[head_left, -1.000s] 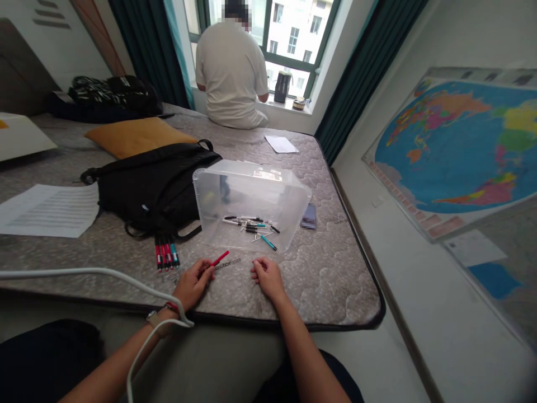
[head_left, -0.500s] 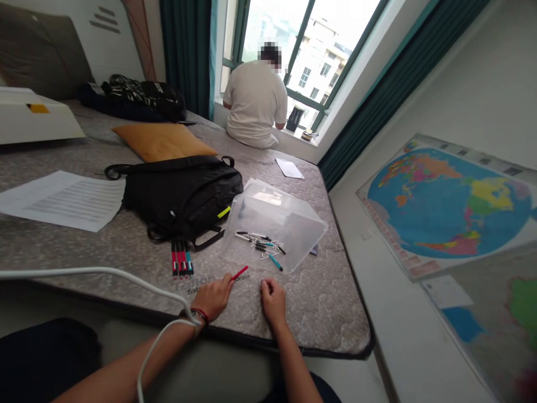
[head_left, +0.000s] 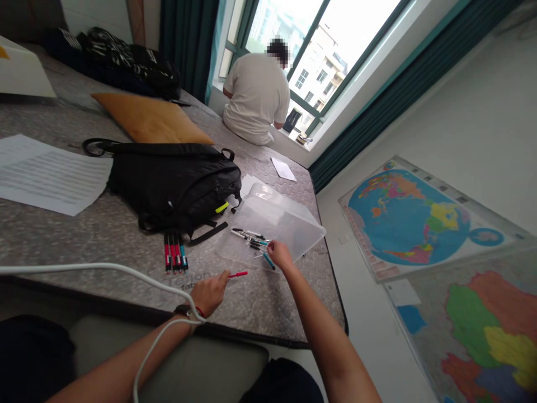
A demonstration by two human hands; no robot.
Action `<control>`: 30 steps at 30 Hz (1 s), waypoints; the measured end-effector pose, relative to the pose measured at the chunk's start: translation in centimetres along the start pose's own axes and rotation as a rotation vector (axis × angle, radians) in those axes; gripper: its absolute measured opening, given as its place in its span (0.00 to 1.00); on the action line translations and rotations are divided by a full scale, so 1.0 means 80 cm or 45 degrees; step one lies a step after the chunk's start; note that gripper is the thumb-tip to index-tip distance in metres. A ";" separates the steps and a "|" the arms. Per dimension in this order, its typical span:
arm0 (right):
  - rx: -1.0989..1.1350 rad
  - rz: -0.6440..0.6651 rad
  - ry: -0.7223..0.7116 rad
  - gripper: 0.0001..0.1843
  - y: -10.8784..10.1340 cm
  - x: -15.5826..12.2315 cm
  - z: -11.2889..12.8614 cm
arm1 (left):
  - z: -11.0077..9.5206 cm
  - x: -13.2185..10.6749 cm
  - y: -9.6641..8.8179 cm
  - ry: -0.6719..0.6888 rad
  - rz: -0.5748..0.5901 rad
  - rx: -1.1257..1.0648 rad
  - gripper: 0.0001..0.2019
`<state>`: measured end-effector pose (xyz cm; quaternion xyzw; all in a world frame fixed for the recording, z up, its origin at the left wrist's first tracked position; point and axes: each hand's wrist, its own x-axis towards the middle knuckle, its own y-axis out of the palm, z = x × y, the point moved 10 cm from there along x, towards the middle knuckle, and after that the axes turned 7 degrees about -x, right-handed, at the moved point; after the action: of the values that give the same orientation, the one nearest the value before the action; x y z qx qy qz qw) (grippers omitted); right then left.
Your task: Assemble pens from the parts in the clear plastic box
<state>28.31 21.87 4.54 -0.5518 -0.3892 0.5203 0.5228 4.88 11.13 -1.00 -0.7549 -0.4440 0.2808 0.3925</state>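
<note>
My left hand (head_left: 210, 292) is closed on a red pen (head_left: 239, 274), which sticks out to the right just above the mattress. My right hand (head_left: 280, 253) reaches over the near side of a clear plastic box (head_left: 289, 215), its fingers pinched together among pen parts (head_left: 254, 240). What those fingers hold, if anything, is hidden. Black, white and teal pieces lie loosely in the box, with a teal pen barrel (head_left: 268, 261) close below the right fingers. To the left, several red and teal pens (head_left: 175, 254) lie side by side in a row on the mattress (head_left: 146, 285).
A black backpack (head_left: 172, 184) lies behind the pens, near an orange cushion (head_left: 155, 120) and printed paper (head_left: 46, 173). A white cable (head_left: 126, 270) crosses my left wrist. Another person (head_left: 255, 101) sits by the window, facing away. Maps (head_left: 411, 218) hang on the right wall.
My right hand has moved up from the mattress edge into the box among the pen parts. My left hand keeps the red pen, now turned nearly level. The view has shifted right.
</note>
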 end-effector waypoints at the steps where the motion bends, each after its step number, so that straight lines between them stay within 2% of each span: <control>1: -0.042 -0.002 0.041 0.13 -0.004 0.015 -0.004 | 0.000 0.000 0.000 0.001 0.002 -0.001 0.22; 4: -0.146 0.038 0.131 0.15 -0.003 0.046 -0.015 | 0.001 0.000 0.001 -0.005 0.013 -0.018 0.21; 7: -0.222 0.113 0.159 0.17 0.006 0.059 -0.021 | 0.002 0.001 0.002 -0.007 0.028 -0.045 0.21; 16: -0.388 0.162 0.111 0.19 0.007 0.066 -0.024 | -0.001 0.001 0.000 0.016 0.017 -0.112 0.21; 24: -0.445 0.173 0.012 0.14 0.022 0.070 -0.002 | 0.000 0.001 -0.001 -0.008 0.020 -0.138 0.20; 30: -0.465 0.166 0.011 0.13 0.025 0.073 -0.004 | -0.001 0.002 0.001 0.017 0.029 -0.129 0.21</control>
<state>29.29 27.23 1.55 -0.6639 -0.4382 0.4713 0.3808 5.05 11.18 -1.06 -0.7805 -0.4465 0.2575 0.3537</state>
